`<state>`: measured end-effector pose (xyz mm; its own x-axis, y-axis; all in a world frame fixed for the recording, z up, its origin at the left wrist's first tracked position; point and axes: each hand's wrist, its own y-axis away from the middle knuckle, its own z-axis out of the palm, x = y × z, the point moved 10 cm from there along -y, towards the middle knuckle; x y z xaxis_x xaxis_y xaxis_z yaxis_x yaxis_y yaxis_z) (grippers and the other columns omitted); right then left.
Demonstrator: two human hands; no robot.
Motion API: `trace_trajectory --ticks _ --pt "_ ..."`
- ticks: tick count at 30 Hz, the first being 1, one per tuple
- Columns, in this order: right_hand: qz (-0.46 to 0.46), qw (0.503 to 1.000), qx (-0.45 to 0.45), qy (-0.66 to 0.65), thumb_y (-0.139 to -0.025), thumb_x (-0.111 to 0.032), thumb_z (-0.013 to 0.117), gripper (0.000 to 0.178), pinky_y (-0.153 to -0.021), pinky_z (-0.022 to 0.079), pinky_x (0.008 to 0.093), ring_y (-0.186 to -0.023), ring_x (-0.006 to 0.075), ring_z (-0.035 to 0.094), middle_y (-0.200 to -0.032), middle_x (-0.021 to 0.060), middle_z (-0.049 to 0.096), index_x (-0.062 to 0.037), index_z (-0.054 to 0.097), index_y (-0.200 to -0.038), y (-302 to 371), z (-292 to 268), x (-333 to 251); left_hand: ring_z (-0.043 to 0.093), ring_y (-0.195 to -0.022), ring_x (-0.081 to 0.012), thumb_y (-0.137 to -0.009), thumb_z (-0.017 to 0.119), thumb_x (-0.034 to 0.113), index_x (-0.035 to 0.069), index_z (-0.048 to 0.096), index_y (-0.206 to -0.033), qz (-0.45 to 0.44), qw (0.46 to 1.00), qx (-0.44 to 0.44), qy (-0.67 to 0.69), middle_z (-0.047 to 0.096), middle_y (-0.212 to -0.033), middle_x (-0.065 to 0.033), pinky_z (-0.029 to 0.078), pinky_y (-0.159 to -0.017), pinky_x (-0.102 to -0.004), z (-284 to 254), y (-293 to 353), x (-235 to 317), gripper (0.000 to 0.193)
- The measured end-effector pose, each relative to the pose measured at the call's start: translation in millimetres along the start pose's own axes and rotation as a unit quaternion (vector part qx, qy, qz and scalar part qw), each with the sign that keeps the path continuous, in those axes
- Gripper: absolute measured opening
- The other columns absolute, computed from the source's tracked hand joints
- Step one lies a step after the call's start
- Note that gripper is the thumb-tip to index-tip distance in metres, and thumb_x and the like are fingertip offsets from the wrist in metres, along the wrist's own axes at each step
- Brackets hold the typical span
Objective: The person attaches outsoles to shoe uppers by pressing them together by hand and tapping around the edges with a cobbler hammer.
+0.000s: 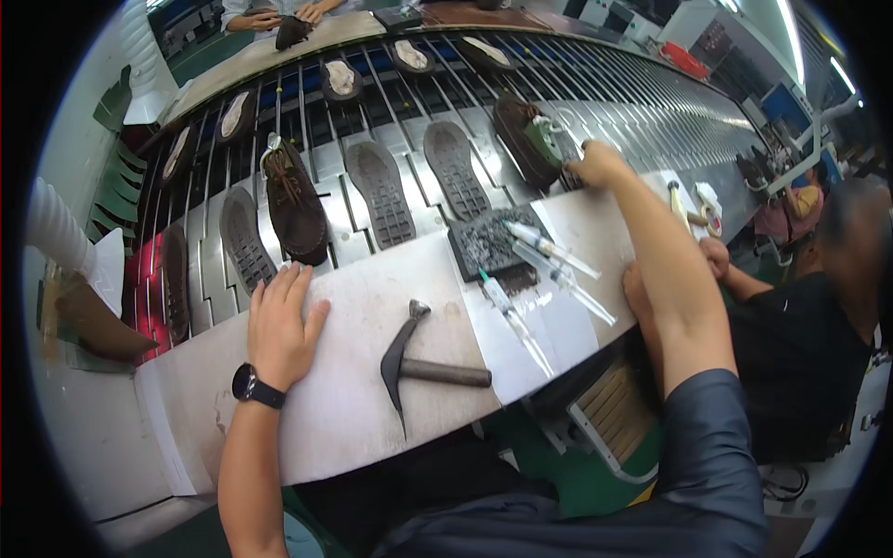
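Observation:
My left hand [282,327], a black watch on its wrist, lies flat on the pale worktable with fingers spread. Its fingertips reach the near end of a dark brown lace-up shoe [296,209] on the conveyor. My right arm stretches forward to a second brown shoe [517,139], which has a green and whitish inner part showing. The fingers of my right hand [597,167] are curled at that shoe's right side; their exact grip is partly hidden. A hammer with a wooden handle [446,373] lies between my arms. Several syringes [514,321] rest around a dark, rough block [474,244].
Brown soles [379,191] stand along the slatted metal conveyor [339,209], with pale-lined ones [341,81] farther back. A co-worker's hand [714,256] is at the right, near a tape roll [713,220]. Another person's hands [312,11] hold a dark shoe across the conveyor.

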<state>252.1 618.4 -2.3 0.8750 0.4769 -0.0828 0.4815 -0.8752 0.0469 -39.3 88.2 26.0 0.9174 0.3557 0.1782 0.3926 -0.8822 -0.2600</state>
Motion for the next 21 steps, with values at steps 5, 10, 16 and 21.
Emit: trace_trajectory --ticks 5,10,16,21 --pt "-0.015 0.996 -0.039 -0.078 -0.081 -0.047 0.093 0.096 -0.117 0.049 0.0455 -0.141 0.0422 0.061 -0.150 0.0331 0.062 0.0105 0.058 -0.149 -17 -3 -7 0.051 -0.148 -0.0383 -0.103 0.067 0.033 0.002 0.059 -0.152 -0.005 1.000 -0.006 -0.009 0.060 -0.154 -0.0216 0.029 -0.127 -0.0558 -14 7 -1 0.059" --pt "0.083 0.982 -0.010 -0.172 -0.079 -0.031 0.097 0.067 -0.095 0.056 0.0430 -0.112 0.0337 0.073 -0.121 0.0247 0.076 0.0067 0.072 -0.128 -51 19 39 0.053 -0.146 -0.0378 -0.100 0.069 0.031 0.002 0.060 -0.149 -0.008 1.000 -0.014 0.011 0.062 -0.152 -0.0209 0.031 -0.126 -0.0548 -11 -2 0 0.058" --pt "0.052 0.840 0.281 -0.462 -0.095 -0.032 0.082 0.034 -0.086 0.057 0.0428 -0.091 0.0263 0.078 -0.102 0.0134 0.083 -0.0008 0.082 -0.108 -124 -49 65 0.057 -0.138 -0.0393 -0.096 0.071 0.028 0.001 0.062 -0.144 0.000 1.000 -0.018 0.021 0.065 -0.145 -0.0212 0.035 -0.122 -0.0537 -11 -15 8 0.056" --pt "0.032 0.696 0.111 -0.708 -0.107 -0.031 0.071 0.028 -0.095 0.056 0.0517 -0.097 0.0255 0.076 -0.113 0.0042 0.077 -0.0090 0.071 -0.125 -192 -56 -35 0.060 -0.125 -0.0415 -0.091 0.073 0.025 -0.002 0.064 -0.138 -0.021 1.000 -0.021 0.008 0.067 -0.137 -0.0213 0.040 -0.112 -0.0528 -22 -13 7 0.056"
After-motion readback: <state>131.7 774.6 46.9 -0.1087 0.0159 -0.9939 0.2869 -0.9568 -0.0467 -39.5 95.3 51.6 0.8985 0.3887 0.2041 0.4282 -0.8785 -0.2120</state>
